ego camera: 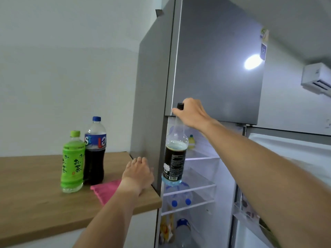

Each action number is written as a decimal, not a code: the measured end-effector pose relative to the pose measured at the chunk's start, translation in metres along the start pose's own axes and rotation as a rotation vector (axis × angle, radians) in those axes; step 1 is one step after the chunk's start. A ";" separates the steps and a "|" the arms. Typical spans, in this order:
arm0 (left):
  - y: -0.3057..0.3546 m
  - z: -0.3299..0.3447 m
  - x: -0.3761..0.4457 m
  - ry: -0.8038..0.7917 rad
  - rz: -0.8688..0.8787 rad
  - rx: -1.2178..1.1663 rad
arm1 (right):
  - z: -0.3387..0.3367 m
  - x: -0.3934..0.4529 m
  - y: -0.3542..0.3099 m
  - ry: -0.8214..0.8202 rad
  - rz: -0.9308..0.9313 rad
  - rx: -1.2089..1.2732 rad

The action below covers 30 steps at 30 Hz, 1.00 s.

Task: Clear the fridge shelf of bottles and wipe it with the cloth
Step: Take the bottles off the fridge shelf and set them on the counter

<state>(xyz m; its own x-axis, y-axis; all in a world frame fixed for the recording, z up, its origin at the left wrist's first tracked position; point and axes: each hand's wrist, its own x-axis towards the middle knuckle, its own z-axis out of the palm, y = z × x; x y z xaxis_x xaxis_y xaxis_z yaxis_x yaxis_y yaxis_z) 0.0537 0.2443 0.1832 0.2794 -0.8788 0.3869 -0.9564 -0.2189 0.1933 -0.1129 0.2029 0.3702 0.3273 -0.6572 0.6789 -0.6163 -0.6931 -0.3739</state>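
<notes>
My right hand (192, 113) grips the neck of a tall clear bottle (174, 158) with a black cap and black label, held in the air at the open fridge's left edge, in front of the glass shelf (200, 187). A small yellow-green bottle (191, 142) stands deep on an upper shelf. My left hand (138, 173) rests flat on the wooden counter (35, 203), partly over a pink cloth (105, 191). A green tea bottle (72, 162) and a dark cola bottle (95, 151) stand upright on the counter.
Blue-capped water bottles (180, 201) lie under the glass shelf, and another bottle (182, 230) stands lower down beside a yellow packet (165, 230). The open fridge door (290, 176) is at the right. The grey freezer door (215, 68) is closed above. An air conditioner (317, 77) hangs on the right wall.
</notes>
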 end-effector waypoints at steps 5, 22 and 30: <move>-0.057 0.004 0.004 0.020 -0.083 0.003 | 0.052 0.011 -0.024 -0.087 -0.022 0.039; -0.162 0.080 0.007 -0.119 -0.111 0.023 | 0.227 0.109 -0.047 -0.183 0.036 0.006; -0.164 0.085 0.006 -0.105 -0.103 0.042 | 0.239 0.124 -0.042 -0.299 0.010 0.032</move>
<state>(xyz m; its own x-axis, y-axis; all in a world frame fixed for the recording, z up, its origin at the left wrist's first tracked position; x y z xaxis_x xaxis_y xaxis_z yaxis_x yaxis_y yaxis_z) 0.2050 0.2387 0.0775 0.3677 -0.8898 0.2704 -0.9265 -0.3256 0.1885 0.1247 0.0796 0.3191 0.5206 -0.7190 0.4604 -0.5995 -0.6918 -0.4026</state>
